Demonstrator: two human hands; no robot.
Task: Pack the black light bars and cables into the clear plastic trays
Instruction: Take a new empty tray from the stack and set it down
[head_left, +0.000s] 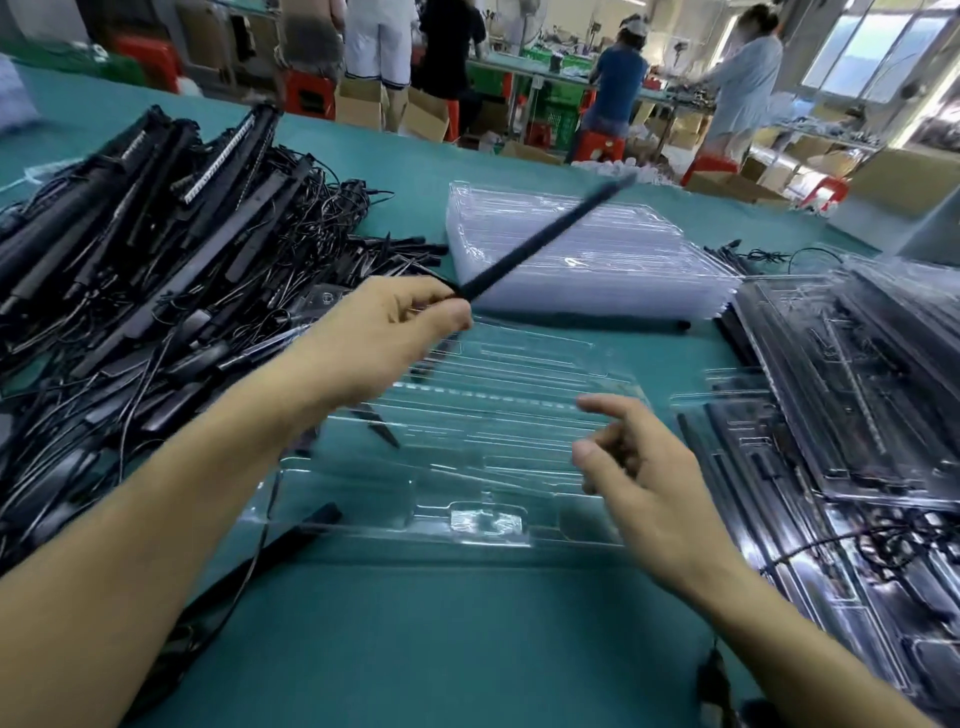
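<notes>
My left hand (400, 332) pinches one end of a black light bar (545, 239), which slants up and to the right in the air above the table. Below it a clear plastic tray (467, 499) lies flat on the green table in front of me. My right hand (634, 467) hovers over the tray's right side with fingers loosely spread and holds nothing. A big heap of black light bars and cables (145, 249) lies to the left.
A stack of empty clear trays (582, 249) sits behind the open tray. Filled trays (841, 395) pile up on the right. A loose black bar (291, 540) lies at the tray's near left corner. People work at benches in the background.
</notes>
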